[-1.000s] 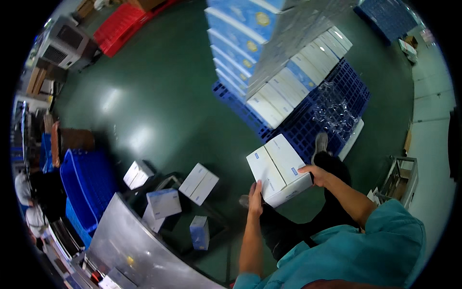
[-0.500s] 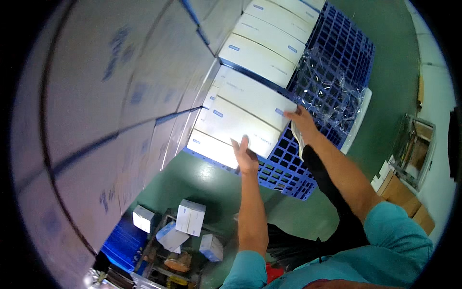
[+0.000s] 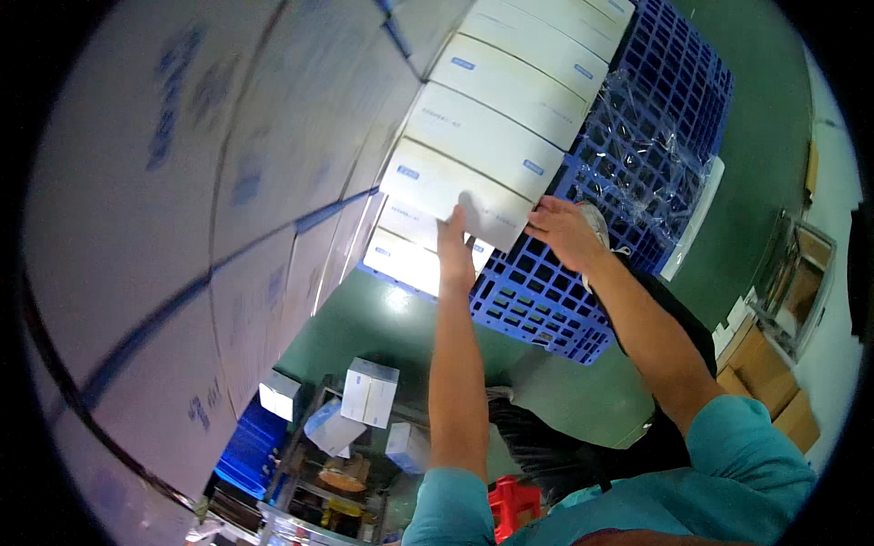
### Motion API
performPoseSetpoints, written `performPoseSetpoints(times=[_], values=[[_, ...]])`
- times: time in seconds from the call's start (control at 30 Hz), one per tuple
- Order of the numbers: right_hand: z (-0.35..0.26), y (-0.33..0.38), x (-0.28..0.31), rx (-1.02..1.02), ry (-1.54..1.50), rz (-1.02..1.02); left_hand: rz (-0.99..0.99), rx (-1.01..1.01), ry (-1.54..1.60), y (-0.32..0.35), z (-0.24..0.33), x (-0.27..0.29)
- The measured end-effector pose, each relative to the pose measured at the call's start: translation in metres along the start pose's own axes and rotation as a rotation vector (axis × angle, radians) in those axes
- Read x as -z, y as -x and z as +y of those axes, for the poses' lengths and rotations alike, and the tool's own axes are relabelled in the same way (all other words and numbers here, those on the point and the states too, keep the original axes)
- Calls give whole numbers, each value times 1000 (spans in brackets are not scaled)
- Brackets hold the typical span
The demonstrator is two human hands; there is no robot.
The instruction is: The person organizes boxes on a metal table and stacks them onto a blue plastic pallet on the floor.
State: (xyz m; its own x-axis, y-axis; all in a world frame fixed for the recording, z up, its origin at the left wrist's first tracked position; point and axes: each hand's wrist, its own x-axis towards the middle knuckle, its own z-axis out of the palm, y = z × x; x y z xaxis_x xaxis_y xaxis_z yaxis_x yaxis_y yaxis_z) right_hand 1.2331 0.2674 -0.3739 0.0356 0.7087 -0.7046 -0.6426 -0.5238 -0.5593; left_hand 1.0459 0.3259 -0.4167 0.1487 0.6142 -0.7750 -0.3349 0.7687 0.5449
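Observation:
Long white cardboard boxes lie side by side in a row, and the nearest white box (image 3: 446,193) rests above lower white boxes (image 3: 401,259). My left hand (image 3: 457,250) is closed against this box's near side, its thumb up along the face and its other fingers mostly hidden. At the box's right end, my right hand (image 3: 566,233) presses with bent fingers near the corner. The neighbouring white box (image 3: 482,127) lies snug against it on the far side. Under the stack is a blue plastic pallet (image 3: 546,305).
A tall wall of large cartons (image 3: 273,118) rises on the left. Clear plastic wrap (image 3: 646,127) lies on the pallet's right part. Lower left, a cart (image 3: 314,487) stands among small white boxes (image 3: 370,391). A red stool (image 3: 514,505) is close to my legs.
The pair of white boxes has slid away from me against the row, closing the dark gap. Both my hands moved forward with it, and the view has shifted a little.

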Motion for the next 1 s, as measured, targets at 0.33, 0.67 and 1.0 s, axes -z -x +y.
performPoseSetpoints(times=[0.33, 0.67, 1.0], values=[[95, 128, -29, -281, 745, 57, 306, -394, -292, 287, -3, 223], [306, 358, -157, -577, 1306, -252, 1339, -730, -1011, 639, 44, 543], [429, 370, -307, -430, 1639, -708, 1149, -539, -1356, 664, 57, 685]])
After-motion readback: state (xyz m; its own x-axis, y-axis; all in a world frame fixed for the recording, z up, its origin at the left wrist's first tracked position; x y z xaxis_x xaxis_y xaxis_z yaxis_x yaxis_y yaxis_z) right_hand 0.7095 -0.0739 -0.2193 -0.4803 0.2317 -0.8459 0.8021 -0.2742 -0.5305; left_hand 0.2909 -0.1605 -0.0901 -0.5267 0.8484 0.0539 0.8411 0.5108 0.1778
